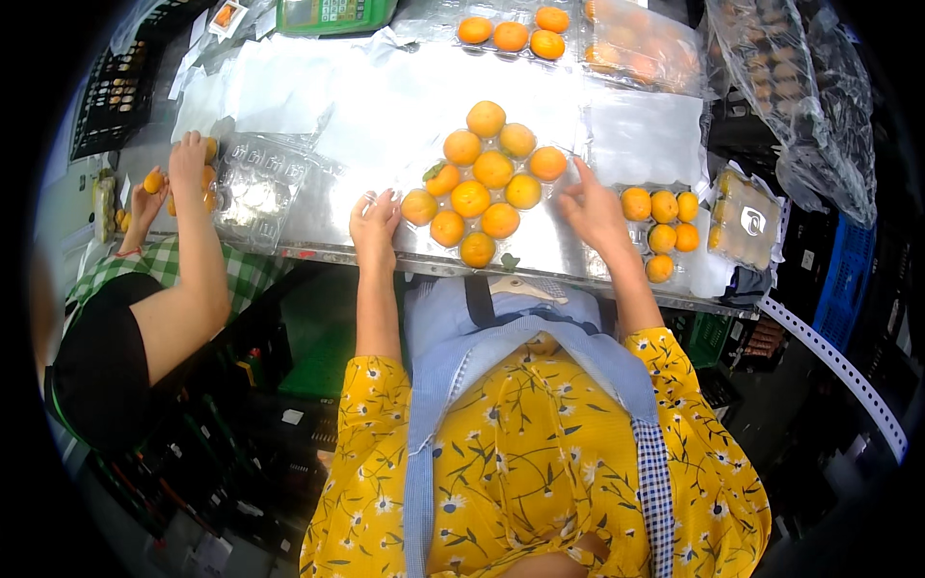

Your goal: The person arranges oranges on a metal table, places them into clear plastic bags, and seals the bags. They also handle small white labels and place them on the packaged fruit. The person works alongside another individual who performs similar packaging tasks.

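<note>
"Orange round fruits (471, 198) are gathered at the middle of the metal counter (318, 207). How are they held there?"

"In a clear tray (521, 165), by which twelve of them are carried. It is turned cornerwise, so that a diamond is formed near the front edge, and a green leaf (510, 261) is left just beside its nearest corner."

"And the hands?"

"The left hand (374, 222) is placed at the tray's left corner, its fingers loosely bent, close to the outermost fruit. The right hand (593, 204) is placed by the right corner, half opened, with the index finger stretched forward. No fruit is gripped by either; whether the thin tray edge is pinched cannot be told."

"What is set about them?"

"To the right, six more fruits are held in a second clear tray (673, 222), beside which a wrapped pack (747, 222) is laid. Farther back, a loosely filled tray (511, 37) and a clear-covered pack (644, 50) are seen, and a green device (335, 13) is stood at the far edge."

"Is the left end occupied?"

"A single orange fruit (153, 182) is held there in a co-worker's hand (143, 207), and clear plastic packaging (258, 188) is spread between the co-worker and the left hand."
</note>
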A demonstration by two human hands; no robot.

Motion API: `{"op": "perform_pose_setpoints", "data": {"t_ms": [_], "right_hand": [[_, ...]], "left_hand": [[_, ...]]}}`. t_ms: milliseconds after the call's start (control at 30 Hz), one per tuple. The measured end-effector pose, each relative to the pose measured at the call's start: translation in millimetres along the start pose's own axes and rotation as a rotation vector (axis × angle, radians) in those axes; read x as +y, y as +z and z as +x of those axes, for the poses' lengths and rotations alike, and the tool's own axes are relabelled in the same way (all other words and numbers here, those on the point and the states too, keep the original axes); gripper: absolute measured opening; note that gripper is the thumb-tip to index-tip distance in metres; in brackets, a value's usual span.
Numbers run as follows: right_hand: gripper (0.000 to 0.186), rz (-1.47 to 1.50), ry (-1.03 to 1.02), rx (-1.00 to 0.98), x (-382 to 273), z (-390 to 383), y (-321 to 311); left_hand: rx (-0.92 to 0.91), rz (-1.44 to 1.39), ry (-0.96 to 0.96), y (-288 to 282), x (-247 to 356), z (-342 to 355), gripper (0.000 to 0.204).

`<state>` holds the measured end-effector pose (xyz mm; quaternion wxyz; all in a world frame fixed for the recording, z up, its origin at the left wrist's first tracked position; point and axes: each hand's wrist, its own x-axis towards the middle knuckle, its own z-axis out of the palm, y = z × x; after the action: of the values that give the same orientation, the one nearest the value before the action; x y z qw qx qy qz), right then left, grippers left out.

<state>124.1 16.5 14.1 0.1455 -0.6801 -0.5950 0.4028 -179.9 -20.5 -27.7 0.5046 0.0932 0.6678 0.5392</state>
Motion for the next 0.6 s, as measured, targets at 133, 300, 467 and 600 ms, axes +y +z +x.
{"op": "perform_pose_setpoints", "data": {"t_ms": [133,300,467,600], "right_hand": [[0.039,0.094,0.057,0.115,-7.7,-6.2,-28.3],[0.034,-0.026,-0.058,0.543,79.9,-1.3,-83.3],[0.046,-0.273,0.035,0.736,153.7,19.1,-125.4],[0.055,-0.003,0.214,0.541,179.9,39.4,-135.2]], "left_hand": [[-0.014,0.115,0.021,0.6,1.6,-7.9,0.053],[-0.080,0.125,-0.051,-8.9,-3.9,-5.9,0.055],[-0.040,0.023,-0.084,-1.3,-4.4,5.3,0.052],[-0.073,-0.038,0.018,13.8,-5.0,7.4,0.034]]}}
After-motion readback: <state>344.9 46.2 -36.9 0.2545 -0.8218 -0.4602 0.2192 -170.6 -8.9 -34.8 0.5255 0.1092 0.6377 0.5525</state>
